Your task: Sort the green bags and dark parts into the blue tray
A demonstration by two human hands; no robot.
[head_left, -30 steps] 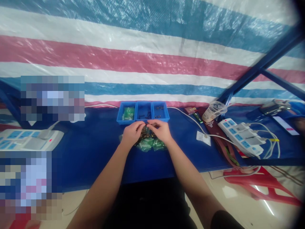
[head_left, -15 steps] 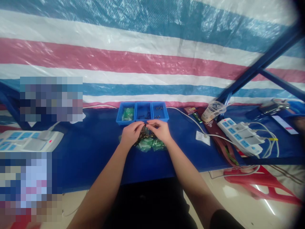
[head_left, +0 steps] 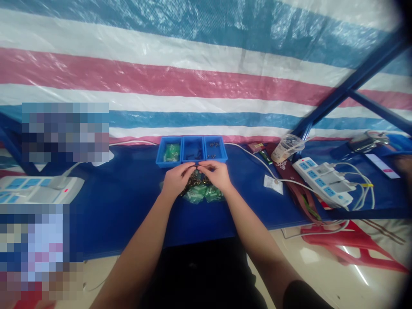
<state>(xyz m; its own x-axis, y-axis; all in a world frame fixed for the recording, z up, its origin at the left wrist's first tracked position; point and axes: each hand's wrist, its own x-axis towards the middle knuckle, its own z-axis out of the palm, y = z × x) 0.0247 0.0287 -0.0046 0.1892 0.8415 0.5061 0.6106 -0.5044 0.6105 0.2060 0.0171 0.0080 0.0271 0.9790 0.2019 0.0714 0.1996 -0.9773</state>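
My left hand [head_left: 177, 176] and my right hand [head_left: 216, 174] meet fingertip to fingertip above the middle of the table. Both are closed in a pinch, and a small dark piece seems to sit between them, too small to name. Under the hands lies a pile of small brassy metal parts [head_left: 193, 180], partly hidden by my fingers. Green plastic packets [head_left: 195, 195] lie on the near side of the pile. Just beyond my fingers stand three joined blue bins: the left bin [head_left: 169, 164] holds a green packet, the middle bin [head_left: 193, 141] dark pieces, the right bin [head_left: 215, 140] small metal parts.
Power strips stand at the left [head_left: 75, 189] and right [head_left: 325, 184] of the blue table [head_left: 128, 214]. A plastic cup [head_left: 285, 148], a brown strap bag [head_left: 291, 182], a small white packet [head_left: 273, 184] and a phone [head_left: 383, 166] lie rightward. White cables cross there. A striped sheet [head_left: 193, 77] hangs behind.
The view has shifted very slightly. My hands stay pinched together over the pile, with only small finger movement.
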